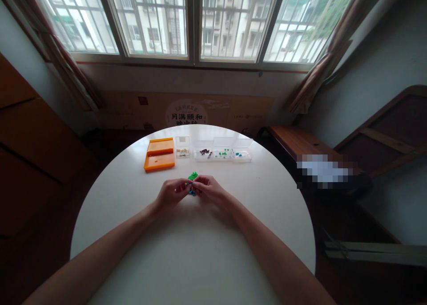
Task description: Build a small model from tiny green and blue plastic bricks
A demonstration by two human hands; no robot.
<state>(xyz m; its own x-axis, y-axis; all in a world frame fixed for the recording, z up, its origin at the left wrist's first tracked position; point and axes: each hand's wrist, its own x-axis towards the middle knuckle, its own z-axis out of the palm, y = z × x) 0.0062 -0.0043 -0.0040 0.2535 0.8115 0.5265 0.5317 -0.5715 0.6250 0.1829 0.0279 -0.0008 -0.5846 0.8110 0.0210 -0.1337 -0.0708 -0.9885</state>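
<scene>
Over the middle of the white table, both hands come together at a small green-and-blue building-block model (192, 176). Its green part sticks up beyond my fingertips and blue bits show below them. My left hand (171, 193) pinches it from the left, thumb and fingers pressed together. From the other side my right hand (211, 188) is closed on the same model, fingers curled over it. The fingers cover its middle, so how the pieces join cannot be seen.
An orange two-part tray (159, 160) lies at the back left of the round white table (187, 251). Beside it stands a small clear box (182, 141) with pale pieces. Further right, an open clear compartment box (208, 159) contains dark, green and blue pieces.
</scene>
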